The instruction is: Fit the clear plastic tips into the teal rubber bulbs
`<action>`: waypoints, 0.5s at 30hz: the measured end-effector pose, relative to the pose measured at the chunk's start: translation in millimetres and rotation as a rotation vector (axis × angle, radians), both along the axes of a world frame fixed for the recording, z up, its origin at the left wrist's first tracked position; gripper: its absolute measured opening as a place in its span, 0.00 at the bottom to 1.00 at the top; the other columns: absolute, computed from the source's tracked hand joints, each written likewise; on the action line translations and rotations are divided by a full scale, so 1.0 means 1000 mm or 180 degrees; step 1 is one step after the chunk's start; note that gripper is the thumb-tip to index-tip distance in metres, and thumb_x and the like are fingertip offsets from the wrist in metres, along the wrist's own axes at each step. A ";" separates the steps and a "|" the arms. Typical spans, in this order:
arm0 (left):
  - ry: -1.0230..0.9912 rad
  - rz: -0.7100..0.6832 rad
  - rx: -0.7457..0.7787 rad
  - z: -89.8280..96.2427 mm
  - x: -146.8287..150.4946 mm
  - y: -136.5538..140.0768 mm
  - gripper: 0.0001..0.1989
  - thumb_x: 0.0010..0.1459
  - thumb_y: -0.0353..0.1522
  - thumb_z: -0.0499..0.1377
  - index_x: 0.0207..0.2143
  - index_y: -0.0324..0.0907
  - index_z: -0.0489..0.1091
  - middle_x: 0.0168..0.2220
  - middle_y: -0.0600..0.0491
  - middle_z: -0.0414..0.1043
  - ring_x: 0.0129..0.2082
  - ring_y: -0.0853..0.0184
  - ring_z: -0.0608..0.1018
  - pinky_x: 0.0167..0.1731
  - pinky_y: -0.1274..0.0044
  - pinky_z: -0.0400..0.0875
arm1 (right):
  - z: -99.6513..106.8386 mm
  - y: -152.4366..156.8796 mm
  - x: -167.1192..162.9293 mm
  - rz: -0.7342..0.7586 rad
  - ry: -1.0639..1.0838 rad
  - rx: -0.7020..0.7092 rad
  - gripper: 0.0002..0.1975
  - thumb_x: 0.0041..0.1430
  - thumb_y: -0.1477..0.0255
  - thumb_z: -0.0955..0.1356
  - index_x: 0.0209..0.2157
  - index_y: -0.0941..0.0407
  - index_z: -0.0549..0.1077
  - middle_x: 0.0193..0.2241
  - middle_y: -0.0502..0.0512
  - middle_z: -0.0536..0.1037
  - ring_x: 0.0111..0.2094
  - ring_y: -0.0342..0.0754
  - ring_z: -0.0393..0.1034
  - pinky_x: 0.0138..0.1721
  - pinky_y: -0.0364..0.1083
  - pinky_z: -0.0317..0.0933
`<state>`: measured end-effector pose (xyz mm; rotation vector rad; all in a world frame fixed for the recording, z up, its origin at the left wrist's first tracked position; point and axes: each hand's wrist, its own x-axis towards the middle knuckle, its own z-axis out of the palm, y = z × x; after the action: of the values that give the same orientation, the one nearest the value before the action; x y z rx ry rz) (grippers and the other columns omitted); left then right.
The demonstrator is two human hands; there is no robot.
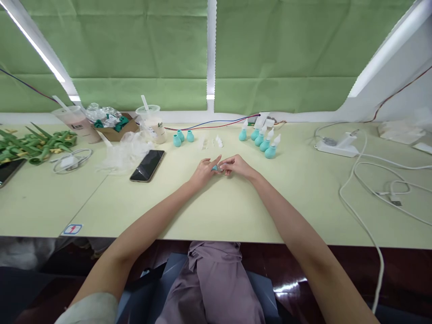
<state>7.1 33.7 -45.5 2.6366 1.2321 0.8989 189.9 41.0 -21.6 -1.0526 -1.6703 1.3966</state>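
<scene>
My left hand [203,172] is closed around a small teal squeeze bulb [215,168], mostly hidden by the fingers. Against its open end, my right hand [237,165] pinches something small and pale that I cannot make out. Just beyond the hands lie several small white nozzle tips [219,142] and some small clear pieces [204,143]. Three teal bulbs without nozzles [177,140] stand upright to the left. Over on the right are several teal bulbs fitted with white nozzles [265,145].
A dark phone [147,166] and a crumpled clear plastic bag [126,150] lie left of my hands. Behind them stand drink cups [155,128] and a cardboard box [118,131]. White cables [354,180] and a power strip [337,146] spread over the right side.
</scene>
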 end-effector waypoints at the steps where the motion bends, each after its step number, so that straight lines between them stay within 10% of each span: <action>1: 0.0013 -0.0022 0.0019 0.000 0.000 -0.001 0.27 0.56 0.32 0.57 0.58 0.43 0.57 0.36 0.54 0.77 0.37 0.69 0.77 0.54 0.69 0.61 | 0.000 0.000 0.000 0.0000 0.0001 -0.0012 0.16 0.39 0.66 0.73 0.30 0.62 0.78 0.18 0.51 0.76 0.18 0.40 0.67 0.23 0.41 0.65; 9: -0.0403 0.0083 -0.0260 0.009 0.002 -0.003 0.28 0.55 0.32 0.58 0.58 0.44 0.57 0.35 0.55 0.77 0.39 0.68 0.76 0.53 0.70 0.61 | 0.001 -0.004 -0.009 -0.0191 0.0001 0.0136 0.18 0.42 0.63 0.72 0.33 0.62 0.76 0.17 0.50 0.73 0.17 0.40 0.66 0.23 0.41 0.65; 15: -0.1712 0.0009 -0.0964 0.019 0.002 -0.003 0.25 0.58 0.39 0.53 0.57 0.43 0.56 0.35 0.52 0.76 0.36 0.68 0.76 0.41 0.75 0.67 | 0.011 -0.001 -0.006 -0.0610 0.0286 0.0472 0.36 0.50 0.55 0.67 0.59 0.52 0.56 0.30 0.50 0.77 0.24 0.41 0.70 0.26 0.39 0.66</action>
<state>9.1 30.5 -26.4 1.9780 1.1188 1.2048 183.8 40.5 -10.5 -1.0210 -1.5393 1.1619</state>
